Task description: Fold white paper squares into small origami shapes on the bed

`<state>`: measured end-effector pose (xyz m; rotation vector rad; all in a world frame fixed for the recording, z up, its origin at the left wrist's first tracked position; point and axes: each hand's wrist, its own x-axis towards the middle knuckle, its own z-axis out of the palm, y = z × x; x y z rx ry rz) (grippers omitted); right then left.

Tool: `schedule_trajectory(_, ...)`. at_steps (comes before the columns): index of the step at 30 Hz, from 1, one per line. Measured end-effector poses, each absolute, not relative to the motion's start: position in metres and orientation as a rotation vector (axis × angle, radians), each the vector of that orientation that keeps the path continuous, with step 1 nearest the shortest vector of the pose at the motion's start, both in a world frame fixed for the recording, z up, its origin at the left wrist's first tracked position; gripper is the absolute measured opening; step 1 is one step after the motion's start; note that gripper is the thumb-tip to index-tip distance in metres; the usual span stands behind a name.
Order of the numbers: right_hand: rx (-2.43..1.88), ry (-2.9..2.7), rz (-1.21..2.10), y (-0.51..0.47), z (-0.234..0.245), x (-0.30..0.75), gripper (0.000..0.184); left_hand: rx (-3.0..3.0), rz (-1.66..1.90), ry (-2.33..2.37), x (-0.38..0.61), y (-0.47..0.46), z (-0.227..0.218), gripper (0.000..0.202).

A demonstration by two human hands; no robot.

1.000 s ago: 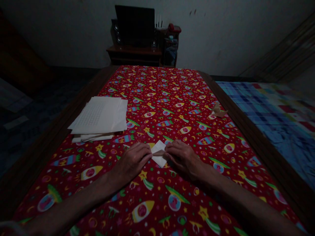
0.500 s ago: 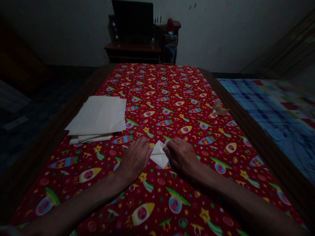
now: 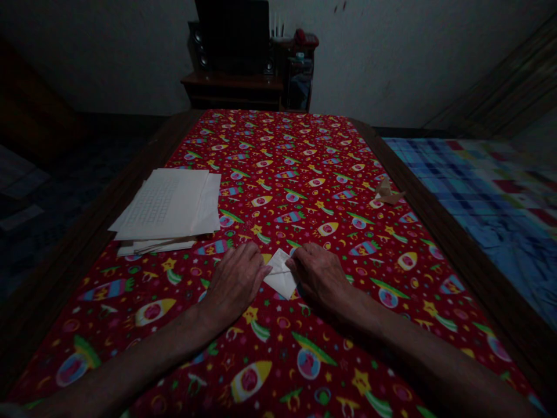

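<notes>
Currently, we are holding a white folded paper (image 3: 281, 277) low over the red patterned cloth (image 3: 274, 339), and a line is running across its middle. Our left hand (image 3: 237, 276) is bending over its left corner, the fingers closing on the edge; our right hand (image 3: 319, 270) is pinching the right corner, fingers curled shut. The cloth is covering the bench (image 3: 448, 232), whose brown wooden border is showing. Beyond our left hand, a stack of papers (image 3: 165, 203) is lying askew, while a small brown folded paper (image 3: 389, 195) is resting near the right border. Past the far end, a dark screen (image 3: 232, 38) and a red telephone (image 3: 307, 39) are standing.
</notes>
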<state>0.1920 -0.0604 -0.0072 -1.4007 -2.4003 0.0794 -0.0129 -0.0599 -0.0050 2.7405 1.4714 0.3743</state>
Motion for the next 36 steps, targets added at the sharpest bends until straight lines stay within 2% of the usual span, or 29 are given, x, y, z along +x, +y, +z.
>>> schedule_trajectory(11, -1.408, -2.428, 0.040, -0.059, -0.009, 0.190, 0.023, 2.932, 0.291, 1.595, -0.007, -0.058, 0.000, 0.025)
schedule_trajectory(15, -1.427, -2.421, 0.039, -0.058, -0.009, 0.191, 0.023, 2.953, 0.465, 1.564, -0.008, -0.059, 0.003, 0.022)
schedule_trajectory(17, -1.410, -2.418, 0.025, -0.058, -0.010, 0.192, 0.022, 3.000, 0.612, 1.411, -0.008, -0.064, 0.004, 0.021)
schedule_trajectory(19, -1.367, -2.425, 0.020, -0.057, -0.011, 0.193, 0.020, 3.058, 0.676, 1.171, -0.007, -0.072, 0.003, 0.029)
schedule_trajectory(21, -1.343, -2.434, 0.024, -0.057, -0.013, 0.193, 0.019, 3.072, 0.626, 1.013, -0.007, -0.080, 0.000, 0.035)
schedule_trajectory(26, -1.367, -2.428, 0.039, -0.058, -0.012, 0.193, 0.022, 2.955, 0.437, 1.086, -0.011, -0.093, -0.006, 0.045)
schedule_trajectory(33, -1.437, -2.381, -0.004, -0.059, -0.005, 0.192, 0.023, 2.915, 0.366, 1.100, -0.014, -0.092, -0.005, 0.046)
schedule_trajectory(36, -1.241, -2.417, -0.140, -0.068, -0.003, 0.192, 0.023, 2.907, 0.356, 1.101, -0.012, -0.093, -0.004, 0.045)
